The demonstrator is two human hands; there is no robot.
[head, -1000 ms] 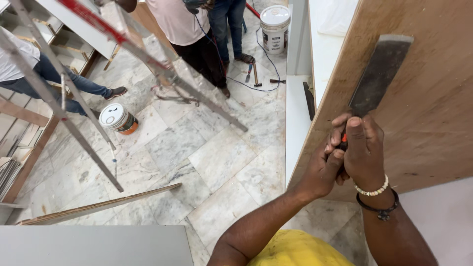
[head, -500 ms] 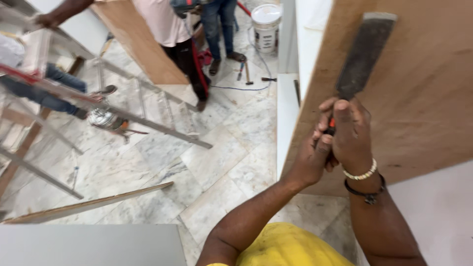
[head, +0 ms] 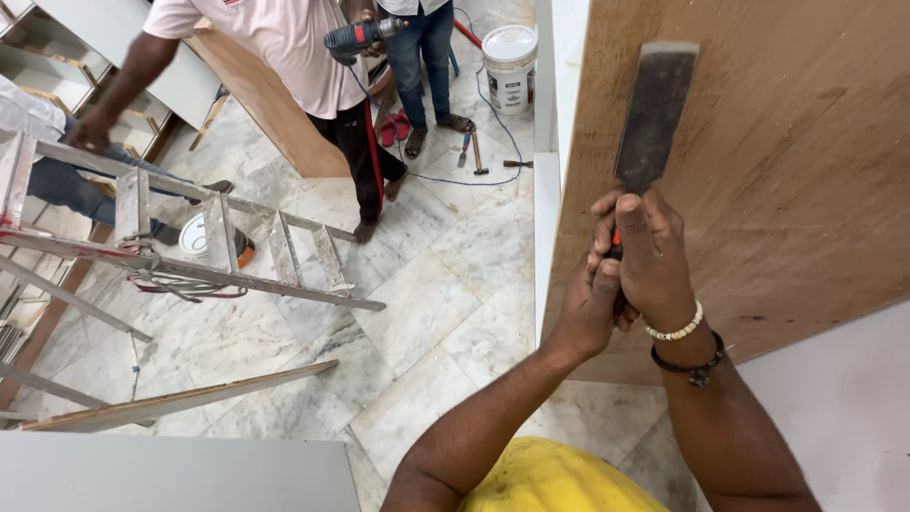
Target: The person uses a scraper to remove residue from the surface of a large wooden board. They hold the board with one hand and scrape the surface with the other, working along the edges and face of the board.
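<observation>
My right hand (head: 656, 258) and my left hand (head: 590, 305) are both closed around the handle of a wide flat scraper (head: 652, 114). Its dark metal blade points up and lies flat against a large brown plywood board (head: 796, 180). The left hand wraps the handle from the left, just below the right hand. The handle itself is mostly hidden by my fingers; a bit of orange shows. A beaded bracelet and a black band sit on my right wrist.
Marble floor (head: 417, 313) lies below. A metal ladder (head: 190, 256) stands at left. A person in a pink shirt (head: 284, 47) holds a power drill (head: 355, 36); another stands behind. A white bucket (head: 509, 55), hammers, a cable, a paint can (head: 199, 237) and a wood strip (head: 180, 398) are around.
The view has shifted down and right, so the ladder and people appear further in. My hands keep the same grip; the scraper blade stays on the board.
</observation>
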